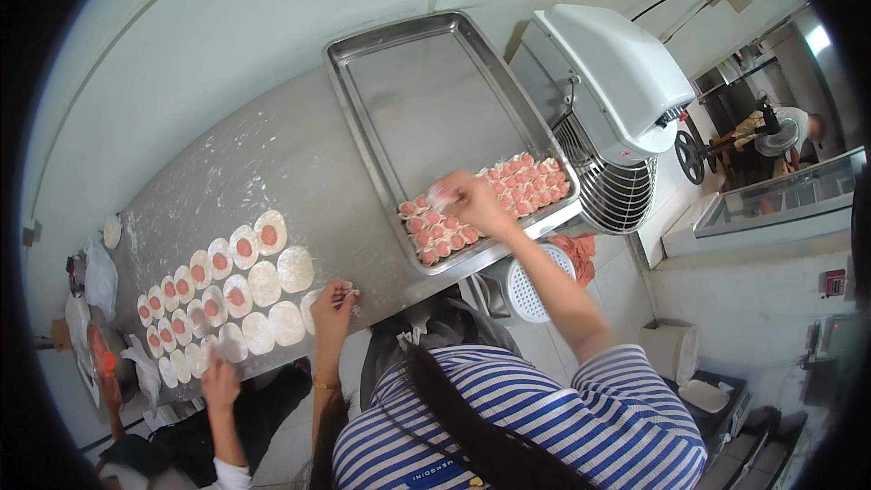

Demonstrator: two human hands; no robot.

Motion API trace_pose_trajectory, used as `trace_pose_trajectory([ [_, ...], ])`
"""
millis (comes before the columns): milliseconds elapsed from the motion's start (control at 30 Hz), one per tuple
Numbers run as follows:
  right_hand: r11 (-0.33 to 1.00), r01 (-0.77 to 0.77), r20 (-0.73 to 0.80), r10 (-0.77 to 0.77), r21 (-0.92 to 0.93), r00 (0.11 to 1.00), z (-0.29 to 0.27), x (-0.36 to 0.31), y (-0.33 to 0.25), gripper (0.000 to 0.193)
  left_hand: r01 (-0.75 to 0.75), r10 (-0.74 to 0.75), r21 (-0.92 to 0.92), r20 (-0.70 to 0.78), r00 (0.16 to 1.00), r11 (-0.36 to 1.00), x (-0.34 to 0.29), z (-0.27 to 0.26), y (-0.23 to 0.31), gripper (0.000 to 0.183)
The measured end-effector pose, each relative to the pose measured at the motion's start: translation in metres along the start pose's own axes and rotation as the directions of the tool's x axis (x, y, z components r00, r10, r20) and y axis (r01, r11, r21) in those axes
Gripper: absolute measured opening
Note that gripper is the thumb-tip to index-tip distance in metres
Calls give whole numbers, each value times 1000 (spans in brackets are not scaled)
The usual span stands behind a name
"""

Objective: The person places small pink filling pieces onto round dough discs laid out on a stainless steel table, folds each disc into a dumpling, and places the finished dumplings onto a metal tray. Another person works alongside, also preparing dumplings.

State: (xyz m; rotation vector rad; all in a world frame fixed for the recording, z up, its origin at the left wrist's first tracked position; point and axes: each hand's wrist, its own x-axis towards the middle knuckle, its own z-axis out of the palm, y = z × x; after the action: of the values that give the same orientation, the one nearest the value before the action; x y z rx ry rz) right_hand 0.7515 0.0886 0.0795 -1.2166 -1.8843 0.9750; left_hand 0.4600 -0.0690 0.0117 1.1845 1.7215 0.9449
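Over the near part of a large metal tray (434,109), my right hand (474,204) pinches a small whitish dumpling (443,194), blurred by motion. Below it, rows of open-topped dumplings (531,186) with pink filling cover the tray's near end. My left hand (334,308) rests by the table's front edge with its fingers curled together; a bit of white shows at the fingertips, too small to name. Beside it lie rows of floured round wrappers (295,269), several topped with pink filling (268,234).
A co-worker's hand (220,386) reaches over the wrappers at left, near a bowl of pink filling (100,349). A white mixer (608,82) with a wire guard stands right of the tray. A white perforated stool (542,283) is below. Another person (794,132) is at far right.
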Motion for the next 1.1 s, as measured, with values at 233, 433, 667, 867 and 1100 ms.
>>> trace_pose_trajectory([
  [233,918,-86,-115,44,-386,992,-165,37,112,32,40,-47,-62,-119,992,997,-20,37,-9,17],
  [433,838,100,143,-26,-537,989,-175,35,163,30,103,-117,-107,-138,984,989,-38,69,21,15],
  [667,859,154,262,-24,-487,965,-184,27,166,35,102,-109,-52,-166,980,993,-43,85,29,14],
  [867,901,212,286,-103,-380,953,-191,24,166,37,97,-106,-66,-157,982,993,-43,92,38,17],
  [1100,919,83,300,40,-385,953,-188,30,153,34,60,-61,-9,-220,974,998,-39,65,31,16],
])
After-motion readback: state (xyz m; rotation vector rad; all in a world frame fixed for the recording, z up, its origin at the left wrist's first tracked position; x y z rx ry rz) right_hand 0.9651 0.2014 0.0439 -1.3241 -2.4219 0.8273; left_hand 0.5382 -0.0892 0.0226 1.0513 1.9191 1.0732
